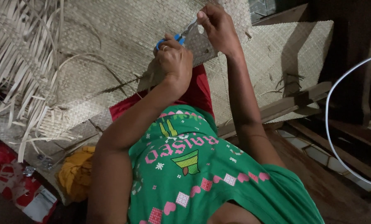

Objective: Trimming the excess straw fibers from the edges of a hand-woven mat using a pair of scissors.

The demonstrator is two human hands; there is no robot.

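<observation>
In the head view, the person sits on the floor with a woven mat (123, 37) spread out ahead. The left hand (175, 60) is curled closed around the blue handles of a pair of scissors (181, 37), whose blades point toward the right hand. The right hand (216, 27) is pinched shut on the edge of a small woven piece (202, 43), held up above the lap, between the two hands and clear of the mat.

The woven piece looks light and thin, flexible yet springy, so it would likely flop unless gripped close to the cutting line; its edge could fray. Holding it near the blades, as the right hand does, seems the steadiest grip.

Loose pale strips (19, 62) fan out along the mat's left edge. A yellow cloth (77, 172) lies beside the person's left arm, and a red and white packet (17, 188) sits at the lower left corner of the view.
</observation>
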